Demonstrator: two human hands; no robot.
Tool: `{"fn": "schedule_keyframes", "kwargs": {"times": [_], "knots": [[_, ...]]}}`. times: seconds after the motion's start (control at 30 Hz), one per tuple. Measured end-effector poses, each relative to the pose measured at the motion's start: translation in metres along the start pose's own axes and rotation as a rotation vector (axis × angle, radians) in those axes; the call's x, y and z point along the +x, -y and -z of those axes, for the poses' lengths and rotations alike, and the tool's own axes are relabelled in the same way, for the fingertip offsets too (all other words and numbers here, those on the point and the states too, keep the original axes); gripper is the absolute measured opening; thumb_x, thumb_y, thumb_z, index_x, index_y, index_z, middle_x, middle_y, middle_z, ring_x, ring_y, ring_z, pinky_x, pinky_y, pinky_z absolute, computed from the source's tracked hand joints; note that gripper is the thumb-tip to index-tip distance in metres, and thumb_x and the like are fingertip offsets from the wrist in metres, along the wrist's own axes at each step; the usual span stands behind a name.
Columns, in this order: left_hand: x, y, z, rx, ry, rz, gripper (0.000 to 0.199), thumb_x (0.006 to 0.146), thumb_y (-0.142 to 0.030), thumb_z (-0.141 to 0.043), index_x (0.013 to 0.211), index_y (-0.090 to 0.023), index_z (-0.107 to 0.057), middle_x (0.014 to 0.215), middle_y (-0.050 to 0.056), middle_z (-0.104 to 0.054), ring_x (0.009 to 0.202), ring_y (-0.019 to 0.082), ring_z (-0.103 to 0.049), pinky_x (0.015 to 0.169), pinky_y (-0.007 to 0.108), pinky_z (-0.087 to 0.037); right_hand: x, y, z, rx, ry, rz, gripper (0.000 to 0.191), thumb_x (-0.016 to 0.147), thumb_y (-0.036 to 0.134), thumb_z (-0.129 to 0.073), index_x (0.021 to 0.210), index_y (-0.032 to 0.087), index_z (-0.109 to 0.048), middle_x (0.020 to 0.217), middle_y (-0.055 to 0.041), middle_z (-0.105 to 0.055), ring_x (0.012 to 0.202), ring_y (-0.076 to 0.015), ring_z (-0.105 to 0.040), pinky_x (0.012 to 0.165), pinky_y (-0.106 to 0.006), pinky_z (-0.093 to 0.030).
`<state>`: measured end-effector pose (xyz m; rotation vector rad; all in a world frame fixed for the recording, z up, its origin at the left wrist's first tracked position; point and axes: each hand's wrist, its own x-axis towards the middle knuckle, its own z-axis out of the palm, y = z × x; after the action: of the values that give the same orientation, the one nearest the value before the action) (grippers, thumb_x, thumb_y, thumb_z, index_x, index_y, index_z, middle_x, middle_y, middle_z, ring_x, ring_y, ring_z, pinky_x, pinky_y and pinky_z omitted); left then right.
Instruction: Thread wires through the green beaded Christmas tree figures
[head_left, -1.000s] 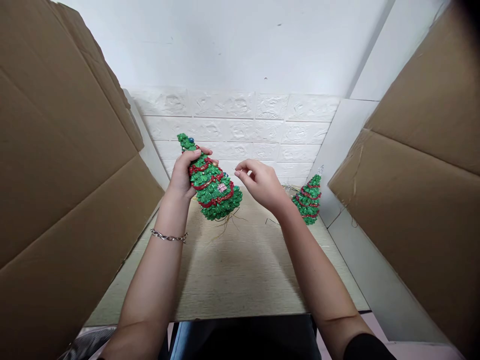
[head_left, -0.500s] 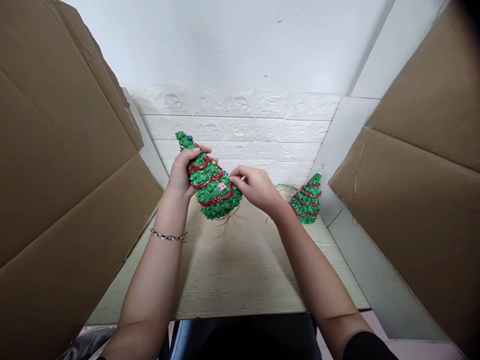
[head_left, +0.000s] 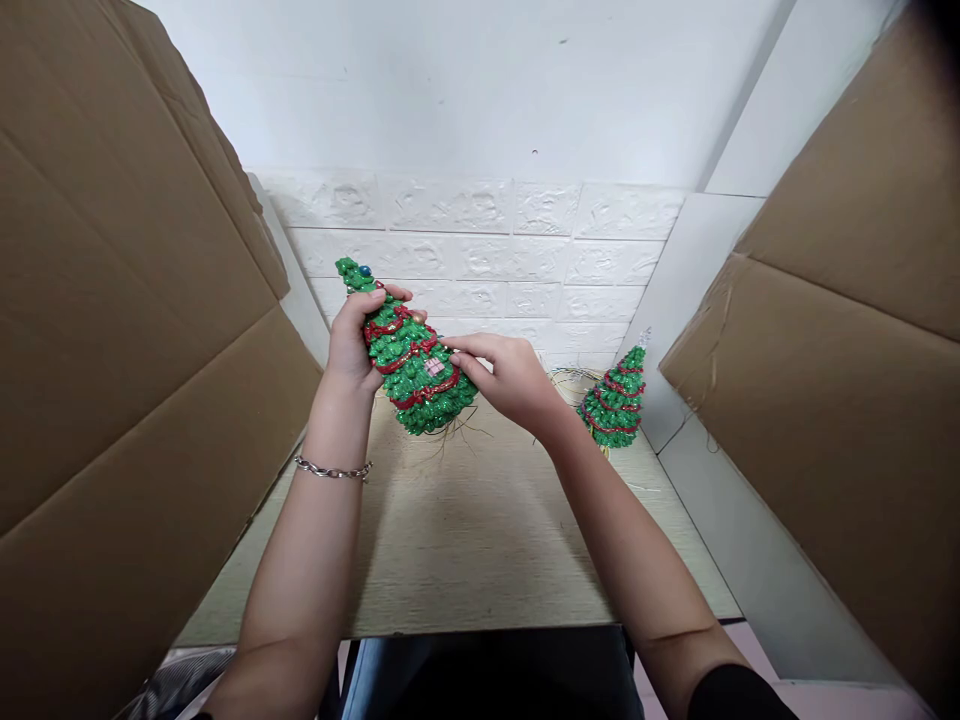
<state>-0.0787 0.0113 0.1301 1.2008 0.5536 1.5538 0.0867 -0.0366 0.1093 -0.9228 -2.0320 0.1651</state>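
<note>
A green Christmas tree figurine (head_left: 409, 378) with red garlands, small coloured balls and a pink gift-like patch is tilted above the table, its top pointing to the upper left. My left hand (head_left: 349, 335) is wrapped around its upper part from the left, thumb in front and fingers behind. Against the figurine's lower right side, my right hand (head_left: 516, 378) has its index finger and thumb close together in a pinch. Whatever lies between those fingertips is too small to make out. Thin wires (head_left: 459, 428) stick out around the tree's base.
A second green tree figurine (head_left: 616, 400) with red garlands and a clear top stands at the right of the table (head_left: 472, 560). Several wires (head_left: 574, 378) lie behind it. Cardboard panels rise on the left (head_left: 142, 300) and right (head_left: 840, 300), and a white brick-patterned wall (head_left: 480, 205) is at the back.
The held tree figurine and my left hand have shifted slightly left and up. My right index finger now reaches farther along the tree's side, more stretched out.
</note>
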Motion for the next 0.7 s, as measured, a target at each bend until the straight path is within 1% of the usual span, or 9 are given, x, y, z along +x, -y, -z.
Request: {"fn": "schedule_keyframes", "kwargs": {"times": [0.13, 0.27, 0.37, 0.43, 0.5, 0.6, 0.63, 0.67, 0.7], "knots": [[0.000, -0.001, -0.001, -0.005, -0.003, -0.002, 0.016, 0.066, -0.031, -0.050, 0.068, -0.017, -0.058, 0.063, 0.003, -0.058, 0.059, 0.015, -0.058, 0.055, 0.028, -0.050, 0.000, -0.001, -0.001, -0.068, -0.007, 0.019, 0.032, 0.085, 0.018, -0.039, 0.107, 0.019, -0.062, 0.106, -0.0009, -0.065, 0.098, -0.0122, -0.059, 0.087, -0.029, -0.044], [0.000, 0.000, -0.001, -0.020, 0.001, 0.001, 0.016, 0.066, -0.030, -0.050, 0.067, -0.016, -0.057, 0.063, 0.003, -0.057, 0.057, 0.015, -0.058, 0.052, 0.028, -0.049, -0.001, 0.001, 0.000, -0.119, 0.045, -0.004, 0.041, 0.080, 0.010, -0.036, 0.113, 0.017, -0.060, 0.110, -0.0026, -0.063, 0.100, -0.0135, -0.058, 0.088, -0.030, -0.044], [0.001, 0.000, -0.001, -0.027, -0.002, 0.011, 0.015, 0.065, -0.028, -0.050, 0.066, -0.016, -0.057, 0.062, 0.003, -0.056, 0.057, 0.015, -0.058, 0.051, 0.028, -0.048, -0.002, 0.001, -0.001, -0.103, 0.092, -0.023, 0.045, 0.079, 0.009, -0.034, 0.119, 0.015, -0.055, 0.114, -0.0051, -0.061, 0.105, -0.0147, -0.055, 0.091, -0.031, -0.042], [0.002, -0.001, 0.000, -0.035, -0.012, -0.001, 0.015, 0.064, -0.028, -0.050, 0.066, -0.016, -0.057, 0.062, 0.003, -0.056, 0.058, 0.015, -0.057, 0.051, 0.027, -0.047, -0.001, -0.005, -0.006, -0.062, 0.073, -0.055, 0.045, 0.083, 0.014, -0.033, 0.125, 0.014, -0.049, 0.119, -0.0062, -0.057, 0.109, -0.0151, -0.053, 0.094, -0.032, -0.040], [0.003, -0.002, 0.002, -0.041, -0.027, -0.021, 0.014, 0.063, -0.029, -0.050, 0.065, -0.016, -0.057, 0.061, 0.003, -0.055, 0.058, 0.015, -0.057, 0.051, 0.027, -0.046, 0.001, -0.016, -0.016, 0.007, 0.014, -0.117, 0.043, 0.089, 0.024, -0.029, 0.129, 0.015, -0.043, 0.124, -0.0068, -0.053, 0.113, -0.0148, -0.049, 0.097, -0.032, -0.038], [0.005, -0.003, 0.005, -0.031, -0.057, -0.064, 0.012, 0.063, -0.028, -0.051, 0.063, -0.017, -0.057, 0.059, 0.003, -0.054, 0.059, 0.015, -0.057, 0.053, 0.026, -0.046, 0.002, -0.037, -0.033, 0.084, -0.024, -0.232, 0.047, 0.093, 0.036, -0.022, 0.128, 0.014, -0.043, 0.126, -0.0077, -0.052, 0.116, -0.0135, -0.047, 0.099, -0.029, -0.036], [0.005, -0.004, 0.006, -0.027, -0.070, -0.080, 0.011, 0.063, -0.027, -0.051, 0.063, -0.017, -0.057, 0.059, 0.003, -0.054, 0.059, 0.015, -0.056, 0.053, 0.026, -0.046, 0.002, -0.044, -0.039, 0.069, 0.004, -0.265, 0.047, 0.093, 0.036, -0.019, 0.125, 0.014, -0.045, 0.125, -0.0082, -0.052, 0.115, -0.0137, -0.047, 0.098, -0.029, -0.035], [0.006, -0.004, 0.008, -0.027, -0.082, -0.094, 0.011, 0.064, -0.027, -0.051, 0.063, -0.018, -0.057, 0.060, 0.002, -0.054, 0.060, 0.015, -0.057, 0.054, 0.026, -0.046, 0.000, -0.050, -0.044, 0.027, 0.067, -0.293, 0.046, 0.093, 0.034, -0.018, 0.121, 0.014, -0.049, 0.122, -0.0087, -0.054, 0.114, -0.0148, -0.048, 0.098, -0.031, -0.036], [0.007, -0.005, 0.009, -0.031, -0.094, -0.104, 0.011, 0.065, -0.028, -0.051, 0.062, -0.018, -0.056, 0.060, 0.003, -0.054, 0.059, 0.014, -0.057, 0.054, 0.026, -0.047, -0.002, -0.055, -0.050, -0.045, 0.162, -0.319, 0.044, 0.093, 0.032, -0.019, 0.117, 0.015, -0.051, 0.119, -0.0095, -0.055, 0.111, -0.0172, -0.049, 0.097, -0.035, -0.037]]}}
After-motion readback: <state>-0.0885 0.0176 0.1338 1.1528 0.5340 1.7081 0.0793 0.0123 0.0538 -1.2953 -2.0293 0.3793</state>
